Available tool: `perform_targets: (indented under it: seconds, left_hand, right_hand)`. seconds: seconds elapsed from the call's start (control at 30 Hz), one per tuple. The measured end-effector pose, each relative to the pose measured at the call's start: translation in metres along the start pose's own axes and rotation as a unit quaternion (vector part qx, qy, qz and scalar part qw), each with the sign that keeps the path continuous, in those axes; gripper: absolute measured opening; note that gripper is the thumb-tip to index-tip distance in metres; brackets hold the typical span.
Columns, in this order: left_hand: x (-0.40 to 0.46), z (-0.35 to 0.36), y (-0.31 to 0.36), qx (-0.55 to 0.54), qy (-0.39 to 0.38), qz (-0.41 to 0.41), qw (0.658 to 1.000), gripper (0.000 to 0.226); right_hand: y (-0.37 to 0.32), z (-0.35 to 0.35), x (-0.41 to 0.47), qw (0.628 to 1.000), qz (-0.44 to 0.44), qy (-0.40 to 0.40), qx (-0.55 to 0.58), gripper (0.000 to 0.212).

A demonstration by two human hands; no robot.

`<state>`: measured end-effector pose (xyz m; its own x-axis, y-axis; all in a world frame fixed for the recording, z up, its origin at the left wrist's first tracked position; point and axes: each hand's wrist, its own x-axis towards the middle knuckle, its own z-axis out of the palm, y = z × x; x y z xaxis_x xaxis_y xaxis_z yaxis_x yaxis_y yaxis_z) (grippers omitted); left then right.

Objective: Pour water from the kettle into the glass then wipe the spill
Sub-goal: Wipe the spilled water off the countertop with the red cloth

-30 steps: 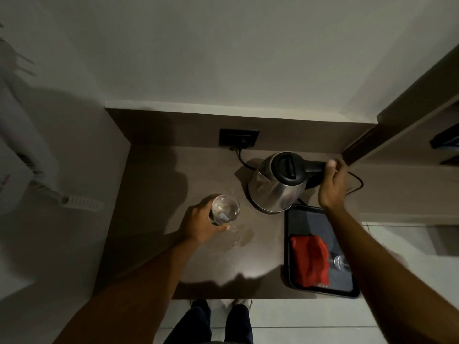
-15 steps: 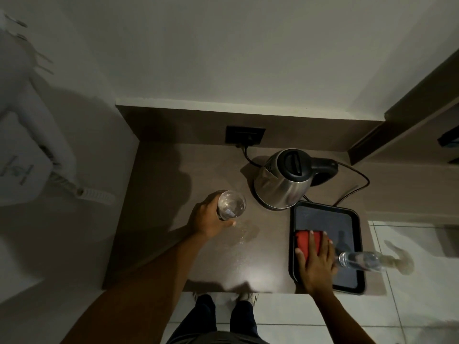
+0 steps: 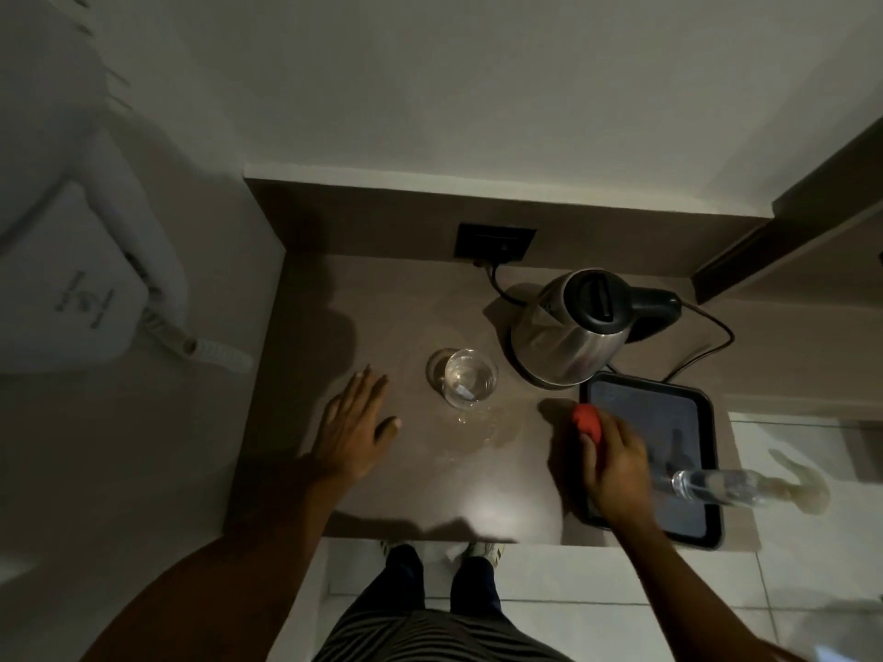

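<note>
A steel kettle (image 3: 568, 336) with a black lid and handle stands upright at the back right of the brown counter (image 3: 363, 298). Left of it stands a clear glass (image 3: 468, 382) holding water. A wet spill (image 3: 487, 434) glistens just in front of the glass. My left hand (image 3: 351, 430) lies flat on the counter, fingers spread, a little left of the glass and apart from it. My right hand (image 3: 616, 461) grips a bunched red cloth (image 3: 587, 420) at the left rim of the tray, right of the spill.
A black tray (image 3: 669, 422) sits at the counter's right front, with a clear bottle (image 3: 712, 487) across its right edge. The kettle's cord (image 3: 716, 327) runs to a wall socket (image 3: 494, 242). A white wall-mounted device (image 3: 81, 289) hangs at left. My feet stand below the counter's front edge.
My right hand left the kettle handle, dropped to the tray, and picked up the red cloth, lifting it leftward. My left hand let go of the glass and flattened on the counter.
</note>
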<state>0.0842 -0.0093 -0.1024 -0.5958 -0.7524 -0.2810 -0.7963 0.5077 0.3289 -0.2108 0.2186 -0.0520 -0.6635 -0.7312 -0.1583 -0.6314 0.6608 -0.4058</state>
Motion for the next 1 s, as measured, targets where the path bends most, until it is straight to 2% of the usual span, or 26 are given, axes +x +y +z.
perform_targets:
  seconds: [0.07,0.13,0.23,0.33,0.43,0.5,0.57,0.67,0.77,0.83,0.87,0.9,0.97,1.0]
  left_hand:
    - [-0.011,0.008,-0.019,0.059,0.001,0.01,0.998,0.076]
    - [-0.018,0.015,-0.033,0.097,0.006,0.024,0.995,0.075]
    - [-0.02,0.022,-0.043,0.093,0.02,0.033,0.995,0.064]
    - [-0.02,0.026,-0.046,0.071,0.034,0.034,0.996,0.054]
    - [-0.021,0.027,-0.049,0.048,0.04,0.038,0.997,0.052]
    - [-0.021,0.027,-0.049,0.046,0.042,0.032,0.998,0.052]
    - [-0.02,0.025,-0.048,0.043,0.039,0.032,0.998,0.053]
    - [-0.022,0.022,-0.048,0.051,0.033,0.048,0.997,0.057]
    - [-0.021,0.019,-0.051,0.071,0.028,0.063,0.995,0.057]
    - [-0.023,0.019,-0.053,0.08,0.028,0.063,0.994,0.056]
    - [-0.023,0.019,-0.053,0.084,0.023,0.062,0.994,0.056]
    - [-0.022,0.019,-0.053,0.087,0.017,0.06,0.994,0.056]
    - [-0.021,0.019,-0.053,0.091,0.017,0.058,0.994,0.056]
    - [-0.021,0.019,-0.053,0.093,0.018,0.058,0.994,0.056]
  right_hand:
    - [-0.028,0.021,-0.008,0.998,-0.046,-0.029,0.009,0.05]
    - [-0.049,0.043,-0.01,0.997,-0.079,-0.022,0.002,0.052]
    - [-0.065,0.067,-0.004,0.999,-0.027,0.024,-0.004,0.058]
    - [-0.077,0.091,-0.003,0.997,0.03,0.068,-0.014,0.054]
    - [-0.104,0.113,-0.017,0.989,0.106,0.102,0.029,0.052]
    - [-0.131,0.127,-0.036,0.988,0.105,0.097,0.059,0.053]
    - [-0.158,0.142,-0.054,0.995,0.037,0.065,0.061,0.056]
    - [-0.173,0.157,-0.073,0.985,-0.154,-0.043,0.068,0.061]
    - [-0.139,0.142,-0.046,0.925,-0.364,-0.109,0.032,0.057]
    - [-0.107,0.12,-0.021,0.886,-0.449,-0.116,-0.021,0.049]
    - [-0.09,0.109,-0.009,0.89,-0.443,-0.101,-0.036,0.048]
    - [-0.074,0.099,0.002,0.913,-0.398,-0.08,-0.044,0.051]
    - [-0.052,0.083,0.017,0.969,-0.238,-0.031,-0.048,0.056]
    - [-0.049,0.08,0.02,0.986,-0.159,-0.003,-0.05,0.058]
